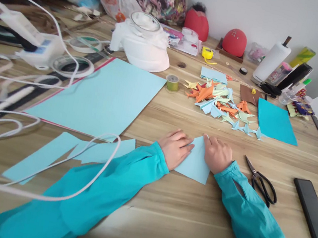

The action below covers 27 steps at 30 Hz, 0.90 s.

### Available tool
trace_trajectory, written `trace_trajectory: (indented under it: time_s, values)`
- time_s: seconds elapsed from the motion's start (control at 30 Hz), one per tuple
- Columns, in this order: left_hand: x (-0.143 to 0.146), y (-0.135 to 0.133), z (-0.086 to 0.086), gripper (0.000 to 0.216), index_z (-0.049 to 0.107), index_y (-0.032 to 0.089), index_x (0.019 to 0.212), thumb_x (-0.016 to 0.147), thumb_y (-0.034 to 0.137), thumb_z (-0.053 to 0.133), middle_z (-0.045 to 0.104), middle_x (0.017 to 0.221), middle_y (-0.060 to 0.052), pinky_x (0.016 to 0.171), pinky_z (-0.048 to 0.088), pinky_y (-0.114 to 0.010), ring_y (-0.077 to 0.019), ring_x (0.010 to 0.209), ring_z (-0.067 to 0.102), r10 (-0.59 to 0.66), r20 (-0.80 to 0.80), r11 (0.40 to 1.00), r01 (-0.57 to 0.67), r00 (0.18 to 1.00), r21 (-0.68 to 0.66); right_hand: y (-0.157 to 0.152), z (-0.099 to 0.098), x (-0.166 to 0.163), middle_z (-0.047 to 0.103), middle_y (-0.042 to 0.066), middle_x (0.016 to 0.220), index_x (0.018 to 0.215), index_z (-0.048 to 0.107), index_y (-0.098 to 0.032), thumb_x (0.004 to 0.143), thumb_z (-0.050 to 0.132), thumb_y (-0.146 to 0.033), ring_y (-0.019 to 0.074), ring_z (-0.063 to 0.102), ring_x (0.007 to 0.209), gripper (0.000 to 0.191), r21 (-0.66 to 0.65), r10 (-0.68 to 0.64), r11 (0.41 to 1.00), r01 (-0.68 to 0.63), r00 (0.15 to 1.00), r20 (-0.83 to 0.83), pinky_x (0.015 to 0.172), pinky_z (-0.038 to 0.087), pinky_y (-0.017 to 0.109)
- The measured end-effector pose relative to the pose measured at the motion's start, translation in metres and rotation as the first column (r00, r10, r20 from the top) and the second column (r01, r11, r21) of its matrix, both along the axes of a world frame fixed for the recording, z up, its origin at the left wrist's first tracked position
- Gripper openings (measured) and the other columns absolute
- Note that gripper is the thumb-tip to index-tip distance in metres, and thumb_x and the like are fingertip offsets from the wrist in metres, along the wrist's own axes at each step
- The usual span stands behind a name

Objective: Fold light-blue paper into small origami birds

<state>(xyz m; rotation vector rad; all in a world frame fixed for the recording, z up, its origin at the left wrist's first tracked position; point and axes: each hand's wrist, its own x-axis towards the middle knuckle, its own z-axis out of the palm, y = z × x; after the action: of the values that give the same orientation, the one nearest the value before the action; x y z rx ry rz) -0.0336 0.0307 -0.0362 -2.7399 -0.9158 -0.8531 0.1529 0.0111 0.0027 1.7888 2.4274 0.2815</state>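
Note:
A small light-blue paper piece point(195, 163) lies on the wooden table point(163, 201) in front of me. My left hand point(175, 147) presses flat on its left edge, fingers stretched out and together. My right hand point(217, 154) rests on its right side, with fingers curled down onto the paper near its upper tip. Both arms wear teal sleeves. A pile of folded paper cranes point(222, 105) in orange, blue and pale green sits beyond my hands.
Black scissors point(261, 182) and a dark phone point(313, 209) lie to the right. A large light-blue sheet point(101, 97) and paper offcuts point(59, 151) lie left, crossed by white cables point(47, 165). A teal sheet point(276, 122), thread spool point(172, 82), tape rolls and clutter fill the back.

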Motion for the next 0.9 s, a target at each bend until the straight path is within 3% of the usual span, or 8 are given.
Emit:
trace_trajectory:
  time_s: [0.2,0.37,0.47,0.57,0.73,0.83,0.9]
  values:
    - [-0.008,-0.004,0.016,0.024,0.068,0.017,0.09,0.085,0.024,0.046,0.07,0.093,-0.004,0.095,0.039,-0.044,-0.0225,0.096,0.053,0.037,0.049,0.999,-0.038,0.998,0.021,0.0,-0.002,0.0,0.064,0.011,0.097,0.129,0.046,-0.018,0.092,0.026,-0.016,0.0192,0.062,0.08,0.042,0.013,-0.022,1.0,0.022,0.999,-0.029,0.058,0.038,0.028]
    - [0.004,-0.019,0.017,0.041,0.059,0.01,0.115,0.088,0.035,0.04,0.053,0.129,-0.011,0.101,0.035,-0.043,-0.0273,0.122,0.042,-0.055,-0.081,0.995,0.047,0.995,-0.093,-0.003,-0.004,-0.004,0.066,0.011,0.094,0.125,0.05,-0.015,0.089,0.032,-0.017,0.0206,0.063,0.082,0.04,0.037,-0.139,0.989,0.142,0.988,-0.073,0.059,0.04,0.028]
    - [0.008,-0.017,0.013,0.052,0.05,0.011,0.126,0.088,0.044,0.039,0.047,0.135,-0.013,0.105,0.028,-0.05,-0.0298,0.127,0.036,-0.063,-0.178,0.983,0.03,0.982,-0.182,-0.008,-0.001,-0.006,0.066,0.012,0.091,0.119,0.054,-0.014,0.089,0.034,-0.021,0.0207,0.064,0.079,0.037,0.037,-0.224,0.973,0.229,0.97,-0.094,0.058,0.04,0.028]
    - [0.005,-0.002,0.015,0.041,0.053,0.018,0.124,0.09,0.035,0.038,0.049,0.134,-0.009,0.107,0.02,-0.054,-0.0289,0.13,0.033,-0.057,-0.226,0.984,0.016,0.973,-0.18,-0.016,0.005,-0.006,0.067,0.01,0.087,0.106,0.061,-0.017,0.091,0.033,-0.028,0.0202,0.065,0.075,0.034,0.026,-0.266,0.962,0.27,0.959,-0.101,0.056,0.039,0.027]
    - [0.008,0.022,0.024,0.033,0.059,0.022,0.116,0.087,0.028,0.045,0.047,0.136,-0.01,0.102,0.028,-0.056,-0.03,0.127,0.038,0.027,-0.233,0.991,-0.056,0.972,-0.118,-0.037,0.006,-0.007,0.067,0.009,0.082,0.102,0.063,-0.017,0.091,0.035,-0.032,0.0186,0.064,0.07,0.034,0.054,-0.215,0.974,0.221,0.971,-0.103,0.054,0.035,0.027]
    - [0.019,0.016,0.02,0.031,0.06,0.016,0.112,0.088,0.021,0.042,0.049,0.133,-0.01,0.101,0.035,-0.047,-0.0264,0.125,0.04,-0.036,-0.178,0.996,0.02,0.983,-0.092,-0.043,0.003,-0.005,0.066,0.008,0.078,0.106,0.062,-0.018,0.09,0.037,-0.034,0.0176,0.062,0.067,0.034,0.093,-0.168,0.979,0.18,0.979,-0.118,0.054,0.033,0.027]
    - [0.026,0.006,0.016,0.036,0.058,0.012,0.115,0.087,0.03,0.045,0.052,0.13,-0.012,0.101,0.037,-0.043,-0.0263,0.122,0.043,-0.08,-0.14,0.993,0.067,0.987,-0.097,-0.041,0.0,-0.001,0.065,0.007,0.076,0.108,0.062,-0.02,0.09,0.038,-0.035,0.0164,0.06,0.065,0.034,0.13,-0.143,0.978,0.161,0.98,-0.137,0.055,0.031,0.027]
